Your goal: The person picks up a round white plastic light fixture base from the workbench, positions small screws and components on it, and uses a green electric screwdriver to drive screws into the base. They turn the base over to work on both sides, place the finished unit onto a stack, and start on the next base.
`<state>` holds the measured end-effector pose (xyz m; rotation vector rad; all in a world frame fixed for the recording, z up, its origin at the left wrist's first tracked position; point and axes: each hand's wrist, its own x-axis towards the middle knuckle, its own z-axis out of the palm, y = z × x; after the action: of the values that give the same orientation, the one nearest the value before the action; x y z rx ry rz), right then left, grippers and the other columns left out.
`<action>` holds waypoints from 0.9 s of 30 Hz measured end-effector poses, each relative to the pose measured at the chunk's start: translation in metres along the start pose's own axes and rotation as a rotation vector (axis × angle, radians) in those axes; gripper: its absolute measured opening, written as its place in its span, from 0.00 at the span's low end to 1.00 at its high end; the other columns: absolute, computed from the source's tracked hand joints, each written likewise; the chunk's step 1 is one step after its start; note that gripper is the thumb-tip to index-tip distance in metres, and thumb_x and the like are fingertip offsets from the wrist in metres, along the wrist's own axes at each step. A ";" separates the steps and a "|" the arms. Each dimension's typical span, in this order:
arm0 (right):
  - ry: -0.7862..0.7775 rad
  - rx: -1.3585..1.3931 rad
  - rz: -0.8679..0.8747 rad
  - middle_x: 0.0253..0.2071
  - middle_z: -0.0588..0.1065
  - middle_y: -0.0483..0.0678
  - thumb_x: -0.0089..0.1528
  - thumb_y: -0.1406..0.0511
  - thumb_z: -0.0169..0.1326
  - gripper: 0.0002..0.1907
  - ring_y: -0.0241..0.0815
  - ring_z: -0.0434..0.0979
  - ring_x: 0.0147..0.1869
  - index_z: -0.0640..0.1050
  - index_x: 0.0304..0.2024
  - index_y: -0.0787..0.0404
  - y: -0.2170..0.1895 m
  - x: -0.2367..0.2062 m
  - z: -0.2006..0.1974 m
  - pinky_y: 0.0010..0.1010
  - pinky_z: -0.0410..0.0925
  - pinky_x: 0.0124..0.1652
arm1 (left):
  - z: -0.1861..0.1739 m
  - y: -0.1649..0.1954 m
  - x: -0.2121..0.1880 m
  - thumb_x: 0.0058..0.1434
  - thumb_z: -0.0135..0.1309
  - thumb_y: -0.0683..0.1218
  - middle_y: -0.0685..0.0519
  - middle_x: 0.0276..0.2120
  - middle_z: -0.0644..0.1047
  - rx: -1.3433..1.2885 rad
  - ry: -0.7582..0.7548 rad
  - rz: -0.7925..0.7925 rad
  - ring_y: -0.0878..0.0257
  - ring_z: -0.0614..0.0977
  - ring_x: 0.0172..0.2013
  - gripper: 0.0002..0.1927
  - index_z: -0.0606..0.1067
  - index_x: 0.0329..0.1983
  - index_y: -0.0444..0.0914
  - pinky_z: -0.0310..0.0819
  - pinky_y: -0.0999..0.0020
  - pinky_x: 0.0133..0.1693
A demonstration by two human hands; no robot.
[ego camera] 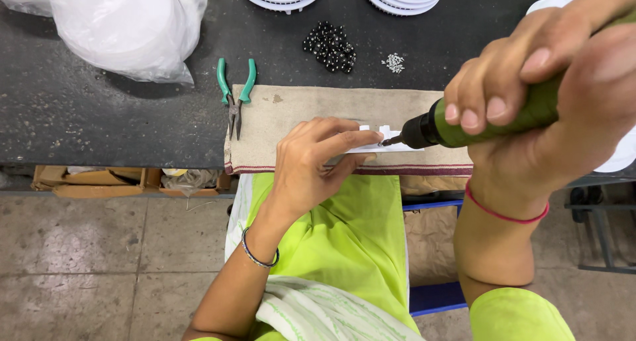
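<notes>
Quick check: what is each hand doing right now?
Left hand: pressing the white part onto the cloth.
Right hand: closed around the green driver.

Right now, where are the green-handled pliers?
In the head view, the green-handled pliers lie at the cloth's left end, left of the left hand.

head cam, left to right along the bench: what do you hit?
Clear plastic bag → green-handled pliers → left hand → small white part → green power screwdriver → right hand.

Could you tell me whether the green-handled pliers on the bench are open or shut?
Open: the pliers lie with handles spread apart, untouched by either hand.
</notes>
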<state>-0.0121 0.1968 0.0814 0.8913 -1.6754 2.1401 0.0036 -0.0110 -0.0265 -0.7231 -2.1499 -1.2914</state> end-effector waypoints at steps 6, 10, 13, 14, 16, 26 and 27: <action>-0.002 -0.006 0.003 0.24 0.62 0.49 0.77 0.64 0.49 0.14 0.39 0.60 0.24 0.64 0.39 0.64 -0.002 0.000 0.001 0.34 0.63 0.29 | 0.000 -0.001 0.000 0.50 0.67 0.38 0.57 0.42 0.81 0.012 -0.006 -0.002 0.57 0.82 0.43 0.23 0.81 0.50 0.48 0.74 0.61 0.45; -0.006 -0.010 0.005 0.23 0.61 0.49 0.77 0.63 0.48 0.15 0.39 0.59 0.22 0.63 0.39 0.64 -0.003 0.000 0.002 0.35 0.63 0.28 | 0.001 0.000 0.000 0.51 0.67 0.38 0.56 0.43 0.81 0.013 -0.005 0.009 0.57 0.82 0.44 0.23 0.81 0.50 0.48 0.74 0.61 0.45; -0.006 -0.013 0.010 0.22 0.61 0.49 0.77 0.62 0.48 0.16 0.40 0.59 0.22 0.62 0.38 0.64 -0.005 0.000 0.003 0.35 0.63 0.27 | 0.001 0.000 0.001 0.51 0.67 0.38 0.57 0.43 0.81 0.013 -0.011 0.004 0.57 0.82 0.44 0.23 0.81 0.50 0.48 0.73 0.61 0.45; -0.006 -0.017 0.012 0.22 0.60 0.49 0.77 0.62 0.48 0.16 0.40 0.59 0.21 0.62 0.38 0.64 -0.006 0.001 0.003 0.36 0.63 0.27 | 0.002 0.001 0.001 0.51 0.67 0.38 0.56 0.43 0.81 0.012 -0.010 0.004 0.57 0.82 0.44 0.23 0.81 0.50 0.48 0.73 0.61 0.45; -0.006 -0.027 0.022 0.21 0.60 0.50 0.77 0.62 0.48 0.16 0.40 0.58 0.21 0.62 0.38 0.63 -0.008 0.001 0.005 0.36 0.62 0.26 | 0.003 0.001 0.002 0.51 0.67 0.38 0.56 0.43 0.81 0.008 0.001 0.005 0.57 0.83 0.44 0.23 0.80 0.50 0.47 0.73 0.61 0.45; 0.067 0.002 0.073 0.18 0.60 0.50 0.73 0.69 0.45 0.09 0.40 0.57 0.18 0.62 0.38 0.64 -0.007 0.019 0.019 0.35 0.62 0.24 | 0.011 -0.008 0.013 0.54 0.67 0.38 0.52 0.45 0.82 -0.021 0.087 -0.006 0.55 0.84 0.45 0.24 0.75 0.54 0.41 0.76 0.60 0.47; 0.077 0.014 0.081 0.18 0.60 0.50 0.73 0.69 0.45 0.10 0.40 0.57 0.18 0.62 0.38 0.65 -0.007 0.021 0.022 0.35 0.62 0.25 | 0.011 -0.008 0.013 0.54 0.68 0.38 0.52 0.44 0.82 -0.019 0.085 -0.019 0.55 0.84 0.44 0.24 0.76 0.54 0.41 0.76 0.60 0.46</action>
<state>-0.0174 0.1752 0.1028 0.7465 -1.6876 2.2123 -0.0126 -0.0017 -0.0272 -0.6456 -2.0838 -1.3304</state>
